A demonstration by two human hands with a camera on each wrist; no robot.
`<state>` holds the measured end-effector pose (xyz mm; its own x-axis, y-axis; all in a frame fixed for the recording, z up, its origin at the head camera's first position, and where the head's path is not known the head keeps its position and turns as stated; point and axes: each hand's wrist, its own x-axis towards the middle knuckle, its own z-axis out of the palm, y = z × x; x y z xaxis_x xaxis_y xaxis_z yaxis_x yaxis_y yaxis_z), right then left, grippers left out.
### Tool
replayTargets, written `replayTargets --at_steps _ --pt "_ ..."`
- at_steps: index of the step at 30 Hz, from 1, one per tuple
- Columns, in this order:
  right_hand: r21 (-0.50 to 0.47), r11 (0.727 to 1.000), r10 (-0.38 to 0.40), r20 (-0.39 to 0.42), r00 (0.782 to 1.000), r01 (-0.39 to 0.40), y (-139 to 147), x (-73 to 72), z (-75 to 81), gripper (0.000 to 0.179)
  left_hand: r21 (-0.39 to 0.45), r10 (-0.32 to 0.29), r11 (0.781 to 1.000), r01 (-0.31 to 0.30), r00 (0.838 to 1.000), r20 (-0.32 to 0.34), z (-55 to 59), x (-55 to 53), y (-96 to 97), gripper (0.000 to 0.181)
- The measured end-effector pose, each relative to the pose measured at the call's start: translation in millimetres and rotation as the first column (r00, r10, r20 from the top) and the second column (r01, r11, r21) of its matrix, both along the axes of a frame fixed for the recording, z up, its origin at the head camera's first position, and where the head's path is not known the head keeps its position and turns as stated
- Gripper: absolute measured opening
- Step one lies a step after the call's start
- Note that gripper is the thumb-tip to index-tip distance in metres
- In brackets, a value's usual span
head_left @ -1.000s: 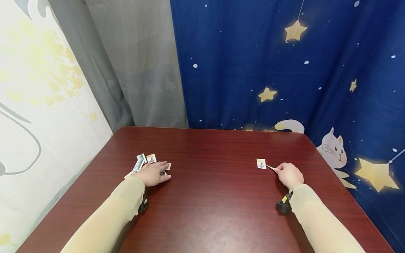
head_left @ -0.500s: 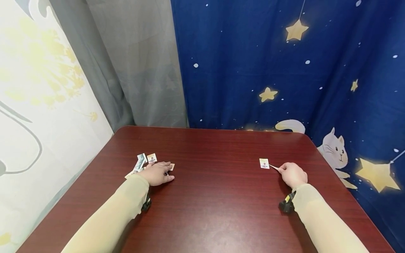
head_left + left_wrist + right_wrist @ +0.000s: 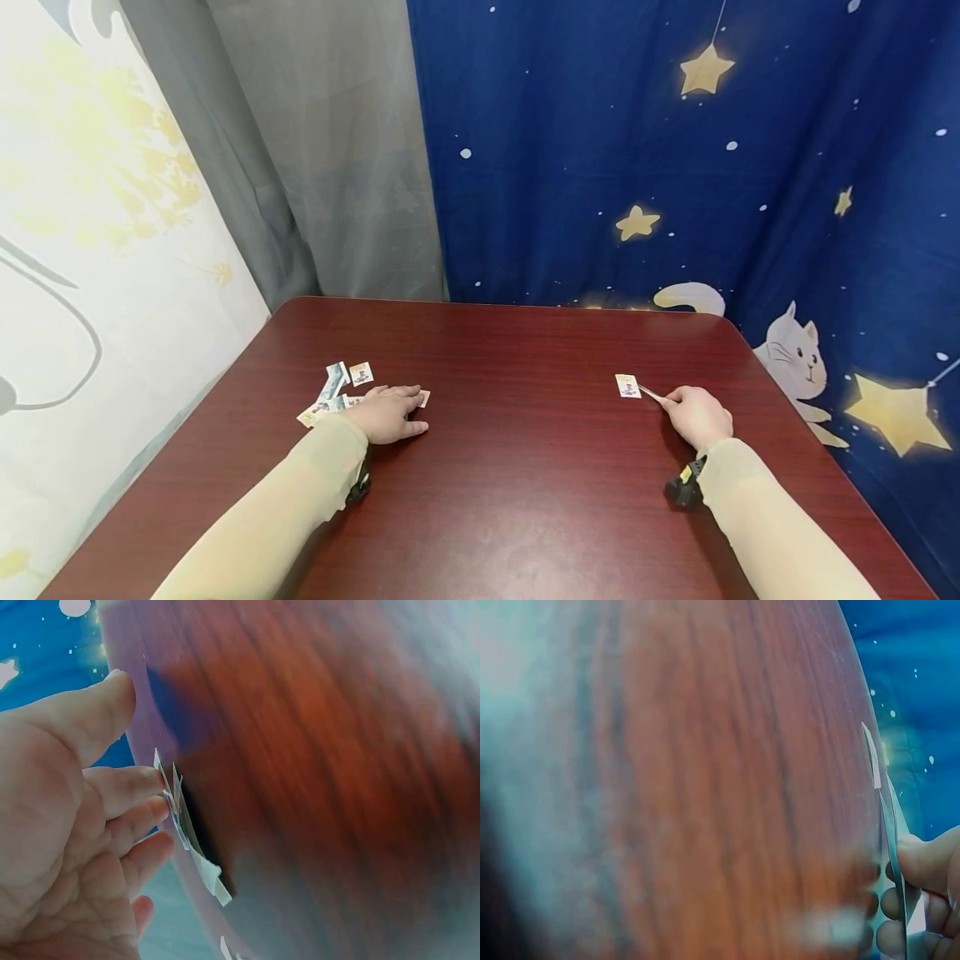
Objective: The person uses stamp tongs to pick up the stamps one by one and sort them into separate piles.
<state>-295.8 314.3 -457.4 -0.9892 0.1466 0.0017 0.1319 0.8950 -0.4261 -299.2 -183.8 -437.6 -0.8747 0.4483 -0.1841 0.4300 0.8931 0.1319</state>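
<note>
In the head view my left hand lies palm down at the left of the table, fingers stretched out. A small printed paper card shows beyond its fingertips. In the left wrist view those straight fingers touch thin paper cards seen edge-on. Behind the hand lie several more cards, one with an orange print and a grey-blue one. On the right, my right hand pinches thin pale paper cards between thumb and fingers. Just beyond their tip a single printed card lies flat.
The dark red-brown wooden table ends at a rounded far edge. Behind it hang a blue star-patterned curtain and a grey curtain. A white patterned curtain is at the left.
My left hand has slid rightward along the table with the card at its fingertips; more of the cards behind it shows. My right hand and the card beside it have shifted slightly right.
</note>
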Motion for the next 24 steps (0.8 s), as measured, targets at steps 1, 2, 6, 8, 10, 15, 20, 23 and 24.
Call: replayTargets --at_steps 1,2,6,8,10,15,20,23,24 --pt "-0.001 1.0 -0.003 -0.001 1.0 0.003 0.3 0.5 0.2 0.028 -0.001 -0.004 1.0 0.004 1.0 -0.002 -1.2 -0.3 1.1 0.065" --pt "0.0 1.0 -0.005 -0.002 1.0 0.005 1.0 0.9 0.4 0.029 0.0 -0.01 1.0 0.01 1.0 -0.004 -2.4 -0.7 2.1 0.064" --pt "-0.002 1.0 -0.027 -0.005 1.0 0.027 2.6 2.5 1.0 0.031 0.005 -0.034 0.999 0.034 0.999 -0.006 -0.7 2.1 7.7 0.064" --pt "-0.006 0.999 -0.039 -0.013 0.999 0.039 2.5 3.4 1.4 0.032 0.009 -0.044 0.999 0.044 0.999 -0.005 0.3 3.6 10.7 0.064" --pt "-0.012 0.999 -0.048 -0.026 0.999 0.047 1.2 4.1 1.4 0.033 0.013 -0.049 0.999 0.049 0.999 -0.001 0.4 5.1 13.8 0.064" --pt "-0.022 0.999 -0.044 -0.074 0.996 0.043 -7.9 5.0 0.9 0.032 0.011 -0.059 0.998 0.059 0.998 0.001 -2.5 7.2 22.4 0.066" --pt "-0.03 1.0 0.0 -0.112 0.994 -0.004 -22.0 5.2 1.2 0.029 -0.002 -0.067 0.998 0.067 0.998 -0.008 -5.3 8.9 32.5 0.067" --pt "-0.026 0.999 0.041 -0.126 0.991 -0.044 -31.9 4.9 1.2 0.027 0.003 -0.08 0.997 0.08 0.997 -0.006 -4.0 10.8 38.4 0.068" --pt "-0.023 0.998 0.054 -0.13 0.99 -0.057 -35.6 4.8 1.5 0.026 0.002 -0.085 0.996 0.085 0.996 -0.005 -3.6 11.6 40.2 0.068"
